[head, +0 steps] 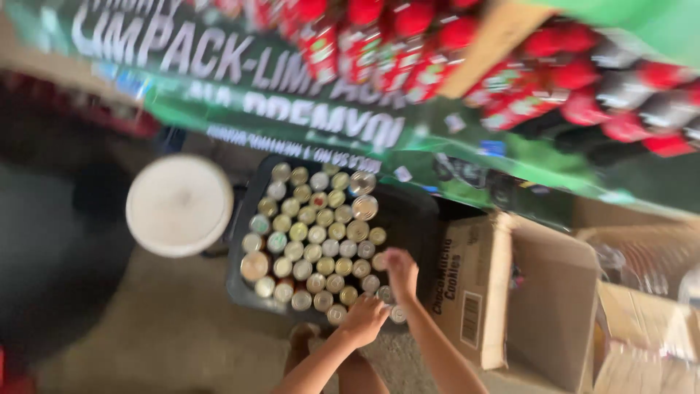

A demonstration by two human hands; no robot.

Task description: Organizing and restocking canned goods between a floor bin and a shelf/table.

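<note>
both hands on round silver-lidded cans [313, 233] packed in a dark crate [412, 219]; left hand [364, 319] and right hand [401, 271] grips too blurry to tell

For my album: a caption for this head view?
Both hands reach into a dark crate packed with upright cans.

There is a single view, from a camera worn on the person's head, looking steeply down and slightly forward. It sits fairly near the dark crate [419, 219] of cans at frame centre, with the forearms entering from the bottom edge. The floor [168, 328] fills the lower left, a shelf of red-capped bottles [583, 80] slants across the top, and the picture is motion-blurred.
</note>
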